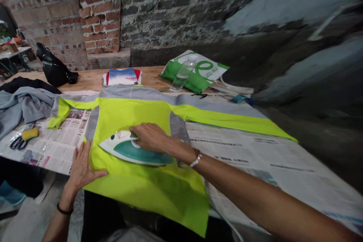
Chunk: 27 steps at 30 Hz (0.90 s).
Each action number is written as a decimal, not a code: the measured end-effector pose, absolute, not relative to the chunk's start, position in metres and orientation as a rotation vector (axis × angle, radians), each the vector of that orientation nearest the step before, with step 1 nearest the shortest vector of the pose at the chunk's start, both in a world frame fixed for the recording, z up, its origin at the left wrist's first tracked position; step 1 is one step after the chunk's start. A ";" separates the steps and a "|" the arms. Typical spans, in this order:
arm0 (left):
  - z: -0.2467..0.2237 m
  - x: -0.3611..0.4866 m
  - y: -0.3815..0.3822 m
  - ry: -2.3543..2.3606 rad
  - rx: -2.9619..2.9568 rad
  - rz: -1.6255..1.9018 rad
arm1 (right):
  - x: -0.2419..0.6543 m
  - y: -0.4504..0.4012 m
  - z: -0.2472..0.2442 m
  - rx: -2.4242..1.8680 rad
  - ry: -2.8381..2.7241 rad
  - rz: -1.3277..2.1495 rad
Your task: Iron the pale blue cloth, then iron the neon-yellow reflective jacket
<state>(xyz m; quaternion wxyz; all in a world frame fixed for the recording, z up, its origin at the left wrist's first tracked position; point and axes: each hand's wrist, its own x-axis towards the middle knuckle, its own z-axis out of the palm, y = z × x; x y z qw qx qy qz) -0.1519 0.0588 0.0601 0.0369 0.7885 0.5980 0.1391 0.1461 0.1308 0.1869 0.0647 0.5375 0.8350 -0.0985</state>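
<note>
Iron: white-and-teal steam iron [124, 150] lies flat at centre frame, tip pointing left, on a lime-yellow hi-vis shirt [141, 193].

Right hand: right hand [150, 137] comes in from lower right, fingers curled over the iron's top, grasping it; bracelet at the wrist.

Left hand: left hand [82, 168] lies open at lower left, fingers spread, pressed on the yellow fabric just beside the iron, grasping nothing.

Garment: shirt spread flat, grey bands across its yoke, sleeves stretched to either side, hem hanging over the near table edge.

Surroundings: newspaper sheets [255, 151] lie beneath the shirt; black-handled scissors [16, 143] rest on them at far left, below a crumpled grey garment [25, 104].

Rest: wooden table [93, 77] at upper centre bears a folded jersey [122, 76], a plastic bottle [184, 73] on a green-and-white bag [210, 66], and a black backpack [52, 66]; brick wall [99, 15] behind.
</note>
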 end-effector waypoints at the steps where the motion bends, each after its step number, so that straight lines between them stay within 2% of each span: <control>1: 0.062 -0.152 0.059 1.828 2.401 0.405 | 0.144 0.116 0.188 1.565 2.546 -0.306; 5: 0.065 -0.154 0.059 1.814 2.364 0.367 | 0.140 0.082 0.192 1.486 2.554 -0.332; 11: 0.056 -0.158 0.060 1.799 2.420 0.431 | 0.134 0.095 0.191 1.592 2.498 -0.222; 15: 0.050 -0.158 0.058 1.809 2.470 0.494 | 0.131 0.139 0.182 1.753 2.489 -0.123; 23: 0.044 -0.157 0.054 1.835 2.535 0.526 | 0.138 0.278 0.175 2.055 2.406 -0.012; 27: 0.044 -0.157 0.055 1.830 2.590 0.543 | 0.143 0.311 0.181 2.089 2.372 -0.022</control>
